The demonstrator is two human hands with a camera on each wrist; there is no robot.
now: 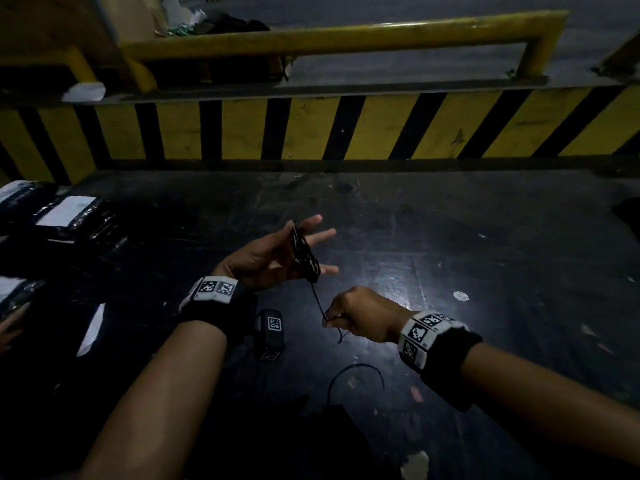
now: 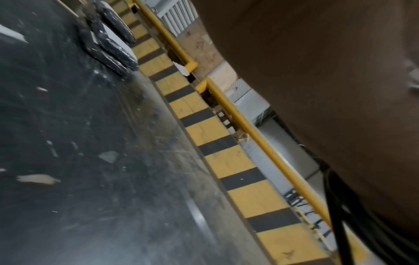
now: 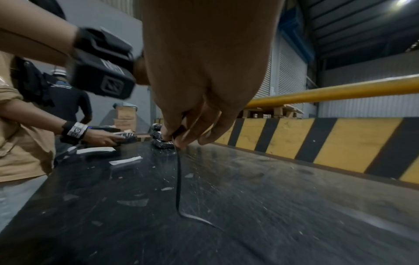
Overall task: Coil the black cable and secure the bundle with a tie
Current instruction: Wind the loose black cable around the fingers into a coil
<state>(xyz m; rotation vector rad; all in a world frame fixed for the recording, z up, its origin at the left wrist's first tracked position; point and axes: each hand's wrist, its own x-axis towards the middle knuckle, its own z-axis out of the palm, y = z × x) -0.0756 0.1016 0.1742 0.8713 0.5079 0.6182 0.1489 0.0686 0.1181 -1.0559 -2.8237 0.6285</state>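
Observation:
My left hand (image 1: 277,252) is held palm up above the dark table (image 1: 485,271), fingers stretched out, with the coiled part of the black cable (image 1: 304,252) looped across them. A single strand drops from the coil to my right hand (image 1: 327,320), which pinches it between thumb and fingertips (image 3: 179,139). Below the pinch the cable (image 3: 178,179) hangs to the table, and its loose tail (image 1: 356,367) curves over the surface. In the left wrist view the palm fills the right side, with cable strands (image 2: 340,233) beside it. No tie can be made out.
A small black device with a square marker (image 1: 270,329) lies between my wrists. Black wrapped packages with white labels (image 1: 65,213) sit at the left. A yellow-and-black striped barrier (image 1: 346,129) and a yellow rail (image 1: 346,36) bound the far edge. Another person's hand (image 3: 99,138) works at the left.

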